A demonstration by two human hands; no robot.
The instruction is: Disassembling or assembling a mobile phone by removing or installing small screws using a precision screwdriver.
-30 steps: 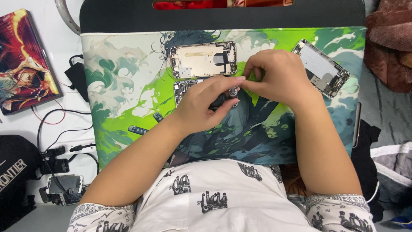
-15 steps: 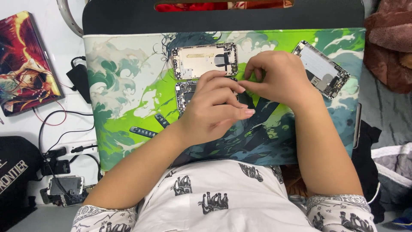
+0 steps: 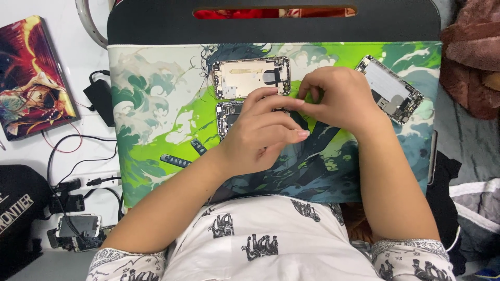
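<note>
My left hand [image 3: 263,134] lies palm down on the green patterned mat [image 3: 156,119], fingers stretched to the right. It covers most of an opened phone body [image 3: 227,115]. My right hand [image 3: 341,99] is curled beside it, and its pinched fingertips meet my left fingertips. Whatever lies between the fingers is hidden. An opened phone housing with a pale inside [image 3: 251,78] lies just beyond my left hand. Another opened housing [image 3: 393,89] lies tilted to the right of my right hand.
The mat rests on a black lap desk [image 3: 271,28]. Two small dark strips [image 3: 177,160] lie on the mat's left part. A colourful book [image 3: 31,78], a black charger with cables [image 3: 99,99] and a small phone [image 3: 78,225] are at the left. Brown cloth [image 3: 471,57] is at the right.
My left hand has rolled flatter and slid slightly toward me, now covering the dark piece it was pinching beside my right fingertips. My right hand has barely moved.
</note>
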